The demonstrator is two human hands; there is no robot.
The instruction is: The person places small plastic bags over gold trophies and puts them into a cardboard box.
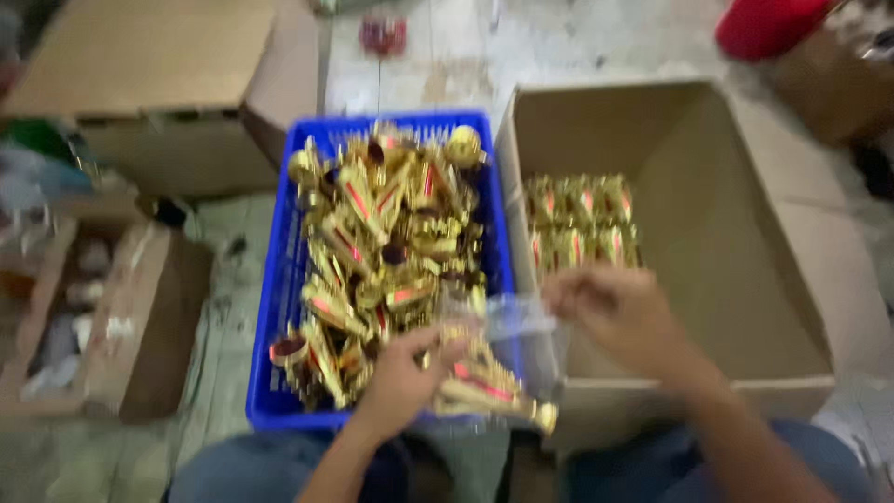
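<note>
The left hand [402,373] has its grip closed on a gold and red piece [484,384], a long slim thing held low over the near right corner of the blue crate [279,307]. Its long axis runs from upper left, where the fingers pinch it, down to the lower right, and it ends in a small gold knob pointing toward the person's knees. The right hand [610,312] pinches the edge of a clear plastic bag [517,321] that hangs between the two hands, just above the gold piece (the picture is blurred, so whether the piece sits partly inside the bag cannot be told). The crate is heaped with more gold and red pieces [386,247] lying every which way. To its right, touching it, stands an open cardboard box [736,279] with a neat stack of bagged gold pieces [579,224] against its left wall. Both stand on the floor.
</note>
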